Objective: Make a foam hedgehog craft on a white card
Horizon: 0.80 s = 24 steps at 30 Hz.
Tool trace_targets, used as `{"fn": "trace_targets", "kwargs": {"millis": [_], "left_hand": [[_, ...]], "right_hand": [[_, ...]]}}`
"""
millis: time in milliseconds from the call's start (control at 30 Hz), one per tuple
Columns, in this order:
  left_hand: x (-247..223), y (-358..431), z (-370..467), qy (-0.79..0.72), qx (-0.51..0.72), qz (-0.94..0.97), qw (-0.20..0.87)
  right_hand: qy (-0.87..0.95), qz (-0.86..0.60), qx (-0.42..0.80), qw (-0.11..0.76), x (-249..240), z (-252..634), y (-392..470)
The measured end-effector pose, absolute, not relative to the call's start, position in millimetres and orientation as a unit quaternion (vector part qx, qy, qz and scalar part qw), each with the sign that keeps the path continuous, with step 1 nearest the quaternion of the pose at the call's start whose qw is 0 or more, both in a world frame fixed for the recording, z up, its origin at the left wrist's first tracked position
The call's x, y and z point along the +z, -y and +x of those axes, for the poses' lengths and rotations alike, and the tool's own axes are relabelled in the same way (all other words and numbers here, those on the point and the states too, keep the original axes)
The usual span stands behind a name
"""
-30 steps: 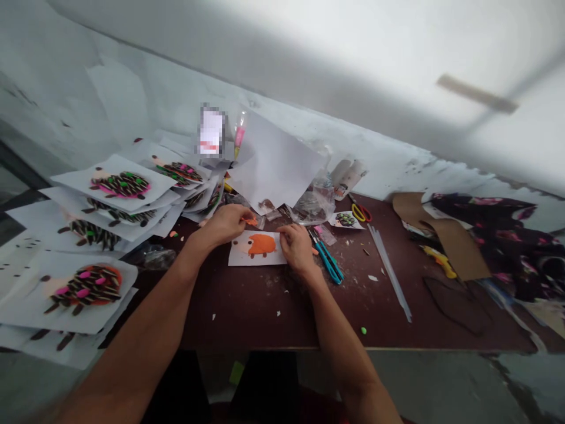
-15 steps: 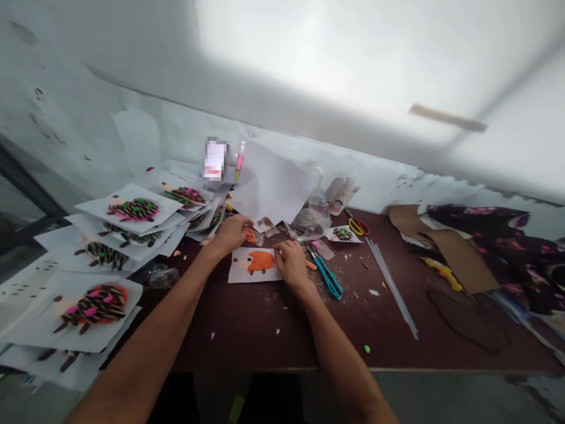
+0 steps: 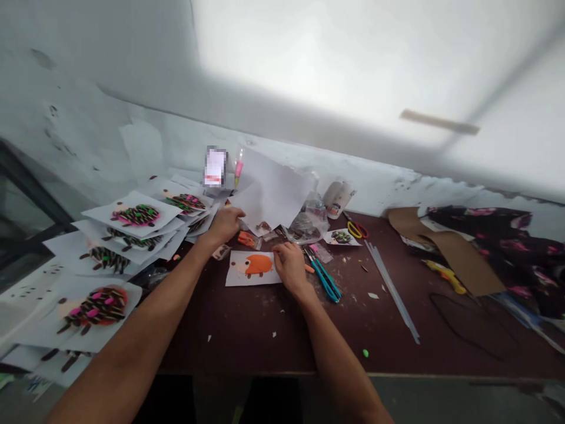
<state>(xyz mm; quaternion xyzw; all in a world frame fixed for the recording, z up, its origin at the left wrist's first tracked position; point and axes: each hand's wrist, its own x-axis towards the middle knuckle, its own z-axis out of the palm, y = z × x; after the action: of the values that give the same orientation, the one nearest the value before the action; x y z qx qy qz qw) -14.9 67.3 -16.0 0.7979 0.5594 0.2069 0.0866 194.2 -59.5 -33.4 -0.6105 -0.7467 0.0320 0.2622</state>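
Observation:
A small white card with an orange clay hedgehog on it lies flat on the dark table. My right hand is at the card's right edge, with its fingers bent and pinching there. My left hand is beyond the card, at the near left corner of a large blank white sheet. Its fingers are curled together; what they hold, if anything, is hidden. Between the hands lies a packet of orange clay. A second small packet lies beneath my left wrist.
Stacked hedgehog pictures cover the left side. Right of my hand are blue-handled scissors, a grey strip, yellow-red scissors and a yellow glue gun. A phone leans at the back.
My left hand has moved left and away from the orange clay packet, uncovering it and the second small packet. My right hand stays at the card's edge. The view has shifted slightly.

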Motion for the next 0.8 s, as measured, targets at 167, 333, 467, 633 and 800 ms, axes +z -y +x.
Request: {"fn": "trace_targets", "kwargs": {"millis": [167, 333, 467, 633, 800], "left_hand": [[-9.3, -62.8, -31.4, -0.541, 0.114, 0.833, 0.018], [-11.8, -53.1, -23.4, -0.532, 0.08, 0.842, -0.034], [-16.7, -51.5, -20.1, -0.536, 0.087, 0.838, -0.05], [-21.6, -51.2, -20.4, -0.539, 0.074, 0.836, -0.07], [-23.3, -54.9, -26.9, -0.537, 0.113, 0.834, -0.059]], "right_hand": [[0.753, -0.605, 0.038, 0.255, -32.7, 191.5, 60.9], [0.757, -0.591, 0.014, 0.278, -37.1, 194.7, 60.1], [0.762, -0.572, -0.002, 0.302, -41.1, 196.9, 58.5], [0.762, -0.574, 0.001, 0.3, -41.3, 196.2, 58.3], [0.763, -0.569, 0.002, 0.308, -40.2, 196.6, 58.3]]}}
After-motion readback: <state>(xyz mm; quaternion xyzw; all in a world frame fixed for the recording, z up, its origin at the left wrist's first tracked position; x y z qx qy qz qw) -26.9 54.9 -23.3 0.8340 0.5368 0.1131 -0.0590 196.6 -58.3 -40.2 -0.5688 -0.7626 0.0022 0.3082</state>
